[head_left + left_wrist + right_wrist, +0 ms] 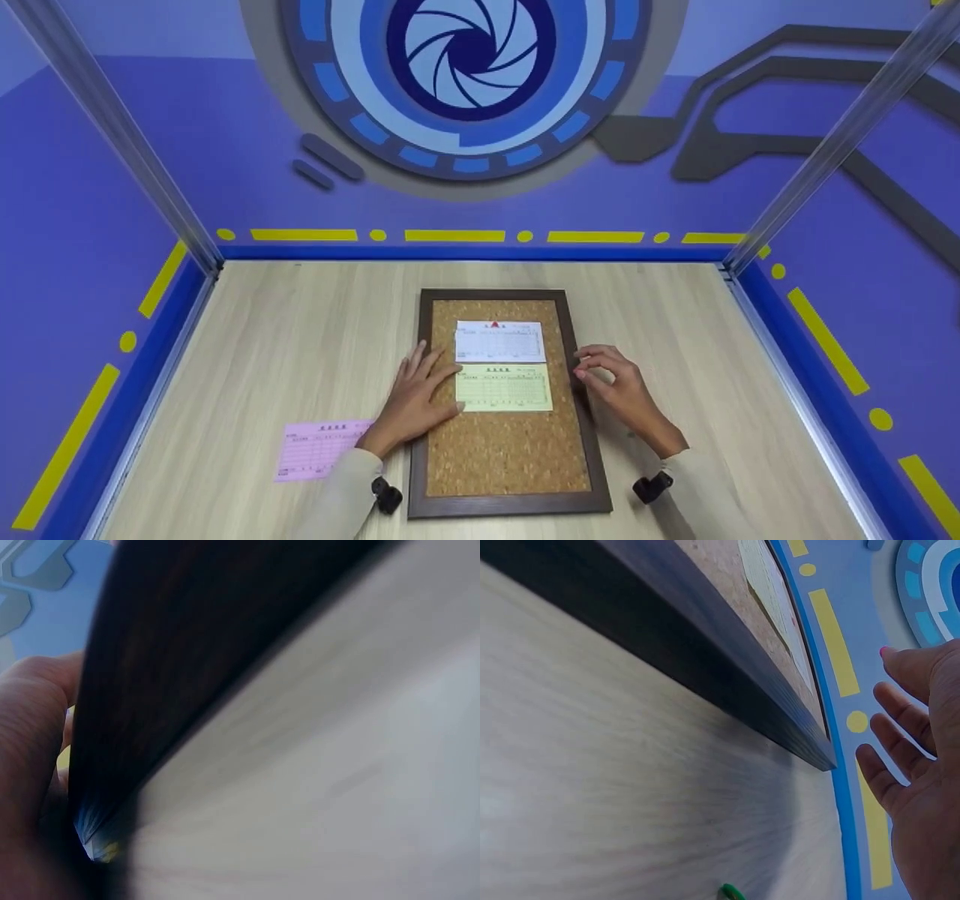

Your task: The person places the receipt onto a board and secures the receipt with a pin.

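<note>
Pale sleeves come in lowest and closest, a black wrist device on each. Between them lies a cork board, flat on the bench, its dark frame running upright with the long sides left and right. Left hand lies across the frame's left side, fingers spread and grasping nothing, thumb and index tips at the left edge of a green slip. Right hand is bent just over the frame's right side, thumb and finger pinching a small red piece.

On the cork, a white slip sits just above the green one, left edges about in line, a red mark at its top. A narrow band of cork separates both slips from the right border; the widest stretch runs below the green slip.

Left of the board, a pink slip lies partly behind the left arm. Bench surface spreads on both sides, keeping the frame well apart from the side walls. Beside the board, the right-wrist view cuts off a green object.
</note>
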Demonstrator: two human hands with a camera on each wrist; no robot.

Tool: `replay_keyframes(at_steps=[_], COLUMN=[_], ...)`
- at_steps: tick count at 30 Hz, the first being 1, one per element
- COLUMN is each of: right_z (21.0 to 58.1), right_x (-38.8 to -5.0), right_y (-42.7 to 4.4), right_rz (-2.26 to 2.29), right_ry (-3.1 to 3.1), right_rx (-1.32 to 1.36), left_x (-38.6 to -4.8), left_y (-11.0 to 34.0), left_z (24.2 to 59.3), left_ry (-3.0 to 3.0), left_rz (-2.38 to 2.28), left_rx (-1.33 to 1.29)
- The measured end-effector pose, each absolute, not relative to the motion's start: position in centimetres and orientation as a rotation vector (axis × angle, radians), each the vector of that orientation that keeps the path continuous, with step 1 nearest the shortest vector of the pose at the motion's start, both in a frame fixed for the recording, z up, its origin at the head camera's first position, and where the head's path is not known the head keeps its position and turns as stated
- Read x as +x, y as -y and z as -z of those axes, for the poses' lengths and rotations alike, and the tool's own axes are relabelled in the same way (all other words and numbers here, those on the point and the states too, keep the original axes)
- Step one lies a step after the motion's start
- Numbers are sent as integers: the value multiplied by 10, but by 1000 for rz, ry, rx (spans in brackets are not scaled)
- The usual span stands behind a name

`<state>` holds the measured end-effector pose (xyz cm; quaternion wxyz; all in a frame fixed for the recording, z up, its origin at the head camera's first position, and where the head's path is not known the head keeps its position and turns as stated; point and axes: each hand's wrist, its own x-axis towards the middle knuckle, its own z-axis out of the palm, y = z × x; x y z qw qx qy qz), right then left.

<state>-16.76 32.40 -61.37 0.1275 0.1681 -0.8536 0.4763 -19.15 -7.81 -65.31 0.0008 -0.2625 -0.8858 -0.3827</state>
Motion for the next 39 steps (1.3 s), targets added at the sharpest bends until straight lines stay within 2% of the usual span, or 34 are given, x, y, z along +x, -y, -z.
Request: replay_keyframes(at_steps=[39], right_z=[614], right_x=[-191], right_y=[-289], right_rz=[-1480], right_ry=[2585], right_rx=[636], left_x=[-192], left_y=[77], left_z=[653], left_ry=[2811], left_rz=[1193], left_rx=[-819])
